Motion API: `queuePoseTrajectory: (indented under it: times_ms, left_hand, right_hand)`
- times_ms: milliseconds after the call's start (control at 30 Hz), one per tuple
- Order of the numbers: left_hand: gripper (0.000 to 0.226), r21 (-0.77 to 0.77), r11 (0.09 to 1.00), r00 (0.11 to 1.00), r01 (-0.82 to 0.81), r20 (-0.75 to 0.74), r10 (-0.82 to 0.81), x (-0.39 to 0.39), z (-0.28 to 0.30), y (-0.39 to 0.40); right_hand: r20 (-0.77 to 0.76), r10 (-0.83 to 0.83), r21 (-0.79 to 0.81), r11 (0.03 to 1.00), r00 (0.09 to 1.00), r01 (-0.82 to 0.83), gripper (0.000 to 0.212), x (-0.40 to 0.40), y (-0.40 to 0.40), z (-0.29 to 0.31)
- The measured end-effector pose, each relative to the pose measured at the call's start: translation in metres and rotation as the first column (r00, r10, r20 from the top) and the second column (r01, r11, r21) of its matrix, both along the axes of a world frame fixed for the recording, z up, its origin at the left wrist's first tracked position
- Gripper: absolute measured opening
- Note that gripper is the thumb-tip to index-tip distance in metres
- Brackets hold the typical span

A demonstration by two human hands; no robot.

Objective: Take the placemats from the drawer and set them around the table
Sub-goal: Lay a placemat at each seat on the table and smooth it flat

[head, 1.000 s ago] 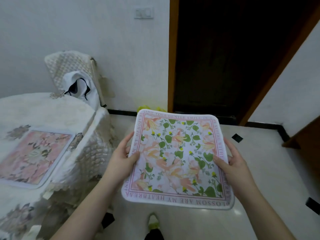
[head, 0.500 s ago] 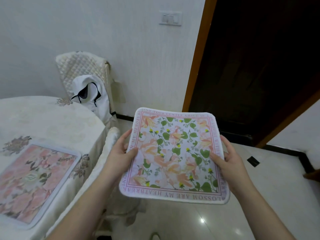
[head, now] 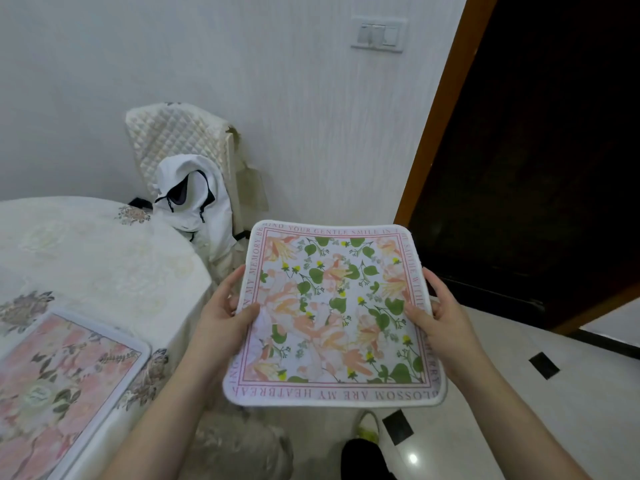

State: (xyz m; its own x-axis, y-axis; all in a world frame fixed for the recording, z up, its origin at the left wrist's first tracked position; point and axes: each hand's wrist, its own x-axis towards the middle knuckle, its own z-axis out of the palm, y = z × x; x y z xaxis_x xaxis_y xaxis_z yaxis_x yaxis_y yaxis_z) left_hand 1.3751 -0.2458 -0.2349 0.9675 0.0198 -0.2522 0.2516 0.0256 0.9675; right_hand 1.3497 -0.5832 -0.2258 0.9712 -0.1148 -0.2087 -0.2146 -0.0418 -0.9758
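White wall point(head: 242, 98) and a dark doorway point(head: 536, 168) fill the background, and over the last second the view has swung left and lifted, so the light switch point(head: 379, 32) now sits well inside the frame and the doorway has slid to the right. Left of centre, the round bench point(head: 97, 258) under its pale embroidered cloth takes up more of the view than before, with the covered chair point(head: 180, 140) and the white garment point(head: 194, 206) draped on it drawn nearer. One pink floral placemat point(head: 59, 386) already lies flat on the near part of the bench, now partly cut off by the lower left edge. A second, the green-leaved placemat point(head: 332, 313), is in the air over the floor, just right of the bench edge, held level and not touching it. The left hand point(head: 221, 317) pinches its left border, thumb on top, and the right hand point(head: 440, 317) pinches the right border likewise. That shift suggests the person is walking round toward the chair's place, so this mat probably goes there next.
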Motion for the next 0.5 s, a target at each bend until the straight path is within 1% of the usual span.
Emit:
queuePoseTrajectory:
  times_ms: [67,233,333,400,500]
  left_hand:
    - [0.064,0.015,1.0,1.0,-0.028,-0.008,0.028,0.02,0.001,-0.01]
    - [0.062,-0.022,0.998,0.998,-0.058,-0.035,0.057,0.065,0.013,-0.037]
    - [0.062,-0.008,0.996,0.996,-0.085,-0.02,0.085,0.087,0.02,-0.054]
    - [0.064,0.01,0.993,0.993,-0.12,-0.001,0.12,0.099,0.021,-0.061]
    - [0.064,-0.003,0.985,0.985,-0.173,-0.007,0.173,0.109,0.021,-0.062]
  right_hand:
    - [-0.009,0.025,0.016,1.0,1.0,-0.025,0.062,0.028,-0.009,-0.005]
    - [-0.029,0.075,0.067,0.995,0.997,-0.073,0.06,0.093,-0.039,-0.006]
    - [-0.055,0.112,0.071,0.992,0.992,-0.108,0.066,0.131,-0.056,-0.007]
    - [-0.054,0.142,0.084,0.987,0.988,-0.137,0.066,0.155,-0.062,-0.007]
    - [-0.043,0.189,0.089,0.979,0.981,-0.185,0.065,0.184,-0.057,-0.006]
